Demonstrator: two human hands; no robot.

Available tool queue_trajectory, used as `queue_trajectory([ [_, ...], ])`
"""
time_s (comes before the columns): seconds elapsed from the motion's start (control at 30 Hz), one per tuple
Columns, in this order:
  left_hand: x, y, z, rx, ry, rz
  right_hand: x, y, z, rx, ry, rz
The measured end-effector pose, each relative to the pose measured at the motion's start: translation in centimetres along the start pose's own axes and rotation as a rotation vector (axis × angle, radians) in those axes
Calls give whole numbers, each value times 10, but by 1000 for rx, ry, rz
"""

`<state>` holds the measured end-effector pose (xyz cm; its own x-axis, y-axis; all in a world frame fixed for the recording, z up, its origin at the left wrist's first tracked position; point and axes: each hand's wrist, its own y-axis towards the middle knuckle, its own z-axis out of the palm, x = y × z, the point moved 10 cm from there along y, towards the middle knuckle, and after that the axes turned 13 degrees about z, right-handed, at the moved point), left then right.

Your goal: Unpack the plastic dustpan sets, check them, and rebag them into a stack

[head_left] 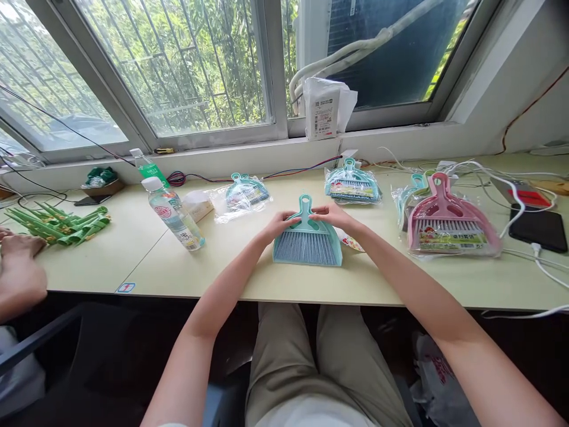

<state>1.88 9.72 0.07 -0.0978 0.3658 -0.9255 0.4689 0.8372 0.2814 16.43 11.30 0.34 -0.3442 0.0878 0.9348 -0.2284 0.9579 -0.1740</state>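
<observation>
A mint-green dustpan and brush set [306, 246] lies on the table in front of me, its grey bristles toward me and its looped handle pointing to the window. My left hand [281, 225] grips its left shoulder, with the thumb on top. On the opposite shoulder my right hand [333, 217] holds it the same way. The fingers under the set are partly hidden. A printed piece with a colourful picture [352, 242] sticks out from behind the dustpan, beside my right wrist.
Bagged green sets [246, 193] [352, 185] stand farther back. To the right are a bagged pink set [448, 219], a phone [539, 228] and white cables. Two bottles [175, 213] stand left, near green woven strips [66, 225]. Another person's hand [20, 243] rests at far left.
</observation>
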Motion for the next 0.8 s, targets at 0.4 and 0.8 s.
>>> queue_trajectory([
  [0.4,16,-7,-6,16,-88,-143,-11,6,-6,-179,123,34],
  [0.8,36,-4,-64,-254,-168,-92,-25,8,-64,-84,-838,42],
])
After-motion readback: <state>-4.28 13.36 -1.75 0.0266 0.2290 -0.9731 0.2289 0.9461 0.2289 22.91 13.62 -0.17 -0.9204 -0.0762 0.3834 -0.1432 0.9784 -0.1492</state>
